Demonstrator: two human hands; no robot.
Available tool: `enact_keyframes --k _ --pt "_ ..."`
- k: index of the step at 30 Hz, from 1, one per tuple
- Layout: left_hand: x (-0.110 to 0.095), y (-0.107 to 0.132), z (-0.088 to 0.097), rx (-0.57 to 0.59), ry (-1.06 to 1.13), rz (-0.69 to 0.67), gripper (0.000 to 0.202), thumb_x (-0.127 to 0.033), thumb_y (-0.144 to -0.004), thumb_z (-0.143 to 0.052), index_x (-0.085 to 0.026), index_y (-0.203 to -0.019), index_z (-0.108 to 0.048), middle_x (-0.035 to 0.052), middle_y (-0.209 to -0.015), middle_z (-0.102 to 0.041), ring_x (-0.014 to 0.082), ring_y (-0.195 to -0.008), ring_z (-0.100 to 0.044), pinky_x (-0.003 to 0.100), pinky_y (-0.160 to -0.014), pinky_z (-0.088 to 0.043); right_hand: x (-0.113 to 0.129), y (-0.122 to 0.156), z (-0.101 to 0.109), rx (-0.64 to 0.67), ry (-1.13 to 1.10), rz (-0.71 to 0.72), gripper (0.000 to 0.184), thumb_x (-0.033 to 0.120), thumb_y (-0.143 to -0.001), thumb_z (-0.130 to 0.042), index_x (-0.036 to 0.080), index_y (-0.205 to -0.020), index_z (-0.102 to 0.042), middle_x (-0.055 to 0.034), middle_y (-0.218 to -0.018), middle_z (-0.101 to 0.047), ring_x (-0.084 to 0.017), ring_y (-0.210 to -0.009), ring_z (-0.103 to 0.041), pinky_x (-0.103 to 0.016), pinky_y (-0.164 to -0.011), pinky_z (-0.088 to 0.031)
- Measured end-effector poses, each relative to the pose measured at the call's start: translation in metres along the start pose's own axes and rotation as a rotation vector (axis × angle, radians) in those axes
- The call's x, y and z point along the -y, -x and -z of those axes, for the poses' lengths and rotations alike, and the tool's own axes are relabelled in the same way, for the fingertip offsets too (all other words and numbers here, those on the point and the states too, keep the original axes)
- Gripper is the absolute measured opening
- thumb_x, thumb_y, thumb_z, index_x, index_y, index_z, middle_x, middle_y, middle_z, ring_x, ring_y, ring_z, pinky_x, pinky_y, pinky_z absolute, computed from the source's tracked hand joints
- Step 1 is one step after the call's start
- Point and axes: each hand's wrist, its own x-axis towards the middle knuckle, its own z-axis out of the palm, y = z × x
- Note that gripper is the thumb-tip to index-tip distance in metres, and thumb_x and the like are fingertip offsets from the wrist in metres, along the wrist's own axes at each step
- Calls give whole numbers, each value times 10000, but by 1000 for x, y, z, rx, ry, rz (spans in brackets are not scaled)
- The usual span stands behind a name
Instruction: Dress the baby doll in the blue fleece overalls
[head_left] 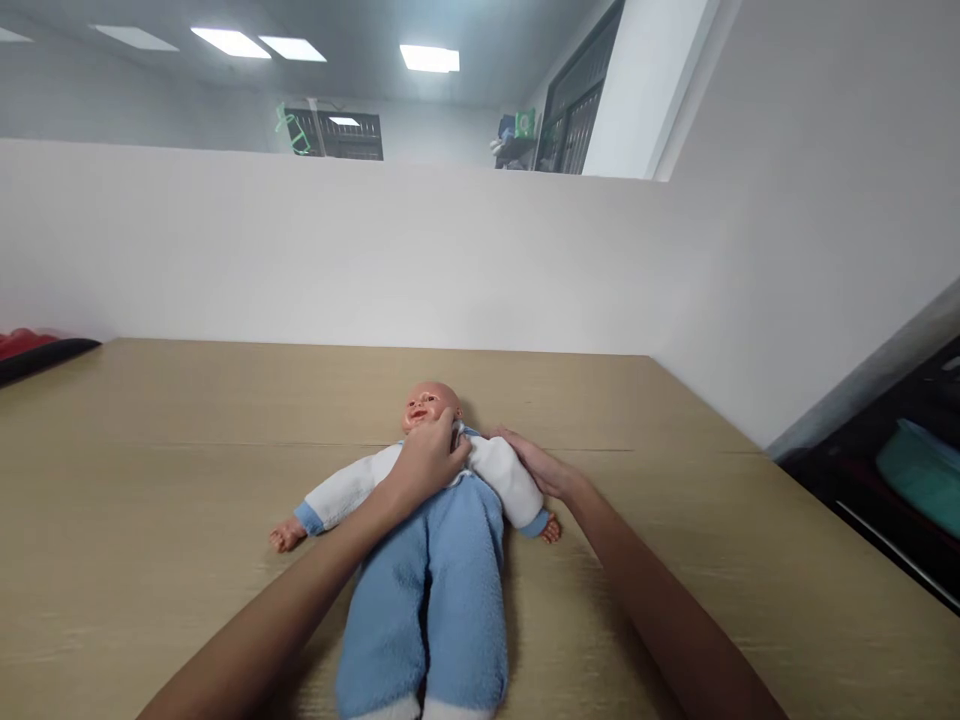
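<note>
A baby doll (427,560) lies on its back on the wooden table (150,480), head toward the wall. It wears a white top with blue cuffs and blue fleece trousers. My left hand (427,462) rests on the doll's chest just under the chin, fingers closed on the collar of the white top. My right hand (536,462) lies along the doll's far shoulder and sleeve, fingers curled against the fabric. The doll's small arms stick out to both sides.
A white partition wall (375,250) runs along the table's back and right side. A black tray with something red (34,350) sits at the far left edge. Dark shelving with a teal item (919,475) stands to the right.
</note>
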Motion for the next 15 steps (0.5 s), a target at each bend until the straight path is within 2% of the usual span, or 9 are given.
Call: enact_keyframes --k 2,5,6,9,12,15 --pt "-2 2 1 5 -37 -4 40 -243 -962 -524 -217 -982 -546 118 -875 -734 317 -847 -712 364 -711 -429 10 2 10 102 56 2 414 477 -938 -760 196 -1240 -734 -70 -1241 -748 -289 -1133 -701 -436 -993 -560" --pt "-3 5 1 6 -91 4 62 -233 -959 -531 -200 -1001 -562 151 -903 -752 349 -900 -716 401 -799 -446 21 9 29 184 327 57 709 440 -709 -952 318 -1358 -695 -57 -1412 -695 -345 -1245 -638 -451 -1083 -470" --pt "-3 5 1 5 -107 12 71 -231 -959 -532 -192 -1006 -567 160 -902 -755 359 -904 -717 416 -824 -449 24 11 34 209 452 70 725 461 -711 -942 336 -1377 -683 -58 -1405 -700 -359 -1225 -643 -461 -1069 -466" --pt "-4 7 -1 6 -134 27 91 -241 -966 -537 -176 -1013 -581 175 -896 -761 371 -902 -719 447 -862 -456 25 12 43 273 692 77 580 509 -807 -843 327 -1341 -709 -72 -1252 -766 -369 -1091 -685 -469 -972 -488" --pt "-3 10 0 15 -127 5 148 -318 -1002 -544 -180 -1028 -593 167 -934 -766 367 -972 -714 454 -905 -464 21 10 43 315 705 90 517 484 -784 -857 300 -1256 -752 -72 -1168 -789 -354 -1026 -698 -444 -920 -507" --pt "7 18 7 -20 -32 -58 266 -448 -1050 -499 -202 -1061 -600 145 -1070 -750 343 -1106 -671 463 -990 -458 20 8 41 345 692 118 600 503 -743 -880 284 -1281 -732 -70 -1206 -777 -346 -1088 -691 -428 -944 -518"
